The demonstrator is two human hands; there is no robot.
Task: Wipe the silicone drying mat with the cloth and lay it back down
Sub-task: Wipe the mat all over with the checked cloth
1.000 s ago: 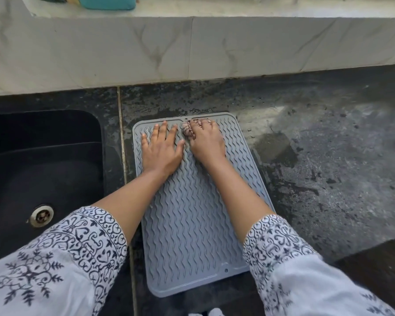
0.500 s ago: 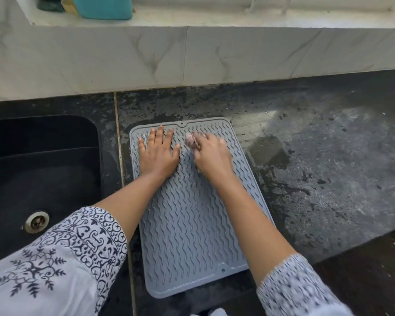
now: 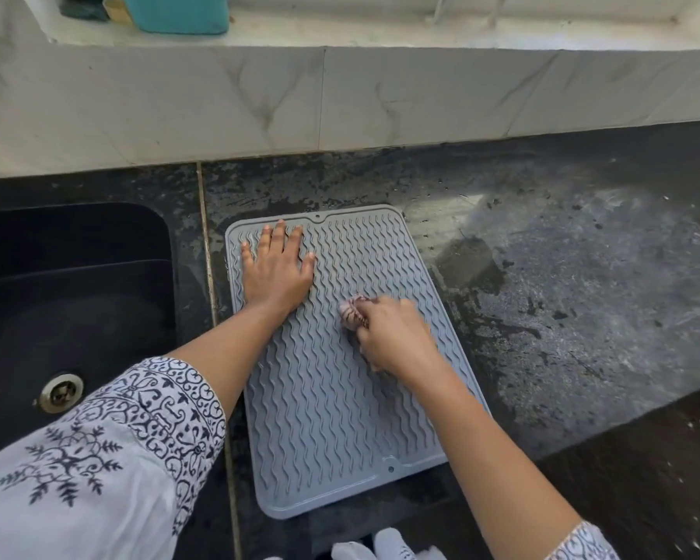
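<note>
The dark stone counter (image 3: 562, 317) spread out in front of me, wet and streaked on my right. A pale marble wall (image 3: 259, 103) rose behind it, and a black sink (image 3: 77, 284) was sunk into it on my left. The grey silicone drying mat (image 3: 332, 430) lay flat on the counter just right of the sink. Its long side ran away from me, its wavy ridges faced up, and a strip of bare counter separated its far edge from the wall. My left sleeve (image 3: 98, 458), white with a black print, covered the sink's near corner. A teal container (image 3: 178, 12) stood on the ledge above the wall.

My left hand (image 3: 275, 268) lay palm down on the mat's far left corner, its fingers (image 3: 279, 232) straight and slightly spread, pressing the mat to the counter. My right hand (image 3: 393, 337), a little blurred, sat near the mat's middle, right of the left hand and closer to me. Its fingers were curled tight round a bunched pinkish cloth (image 3: 351, 311). The cloth stuck out on the thumb side and touched the ridges. The sink's metal drain (image 3: 61, 392) showed just beside my sleeve.
</note>
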